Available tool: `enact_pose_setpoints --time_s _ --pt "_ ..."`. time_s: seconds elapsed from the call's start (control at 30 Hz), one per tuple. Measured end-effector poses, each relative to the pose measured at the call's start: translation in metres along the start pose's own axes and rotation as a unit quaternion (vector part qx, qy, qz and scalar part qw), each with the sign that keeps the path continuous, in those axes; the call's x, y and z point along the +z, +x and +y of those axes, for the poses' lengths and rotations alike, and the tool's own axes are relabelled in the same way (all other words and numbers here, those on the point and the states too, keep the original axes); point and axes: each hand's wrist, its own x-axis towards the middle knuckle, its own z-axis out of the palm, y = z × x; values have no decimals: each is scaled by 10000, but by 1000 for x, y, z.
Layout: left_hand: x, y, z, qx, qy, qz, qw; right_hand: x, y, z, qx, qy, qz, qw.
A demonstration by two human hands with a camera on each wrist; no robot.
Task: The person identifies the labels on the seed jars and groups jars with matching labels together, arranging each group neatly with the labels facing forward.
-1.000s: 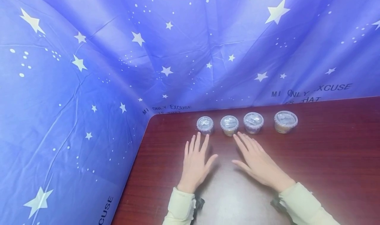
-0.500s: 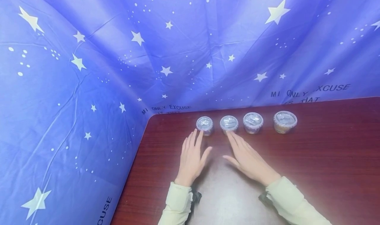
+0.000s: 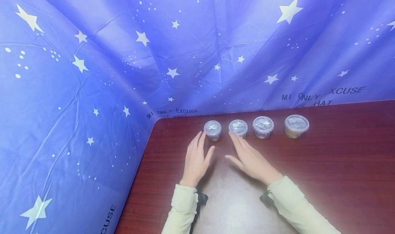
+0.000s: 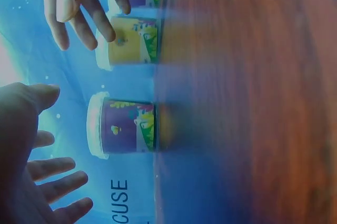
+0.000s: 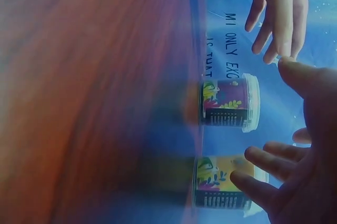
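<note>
Several small lidded tubs stand in a row near the table's far edge. The leftmost is a purple tub (image 3: pixel 213 130), its printed side plain in the left wrist view, where the purple tub (image 4: pixel 129 125) is ungripped. My left hand (image 3: pixel 195 160), fingers extended, has its fingertips by that tub's left side; contact cannot be made out. Beside it stands a yellow tub (image 3: pixel 238 127), partly covered by the fingertips of my right hand (image 3: pixel 253 160). In the right wrist view the straight fingers overlap the yellow tub (image 5: pixel 218 179); whether they touch it is unclear. Neither hand holds anything.
Farther right along the row are a third tub (image 3: pixel 263 127) and, after a wider gap, a fourth tub (image 3: pixel 296 126). A blue star-printed curtain (image 3: pixel 197 56) borders the back and left of the dark red wooden table (image 3: pixel 339 165).
Both hands have moved left and a little forward. The left fingertips went from in front of the leftmost tub to its left side; the right ones shifted to the second tub's front left. The tubs stayed put.
</note>
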Motion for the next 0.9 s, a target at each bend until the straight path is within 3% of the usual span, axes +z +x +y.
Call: enact_pose_setpoints --time_s 0.17,0.4,0.67,0.9 --pt "0 4 -5 -185 -144 23 9997 4 9 -3 97 264 20 9996" --pt "1 10 -8 -531 -531 -47 9972 10 19 -9 580 738 -41 9956" --pt "6 17 -13 -940 -914 -72 9913 14 28 -13 1288 1142 -232 9848" --pt "10 21 -16 -1312 -1224 -202 9836 21 38 -13 1533 1480 -194 9768"
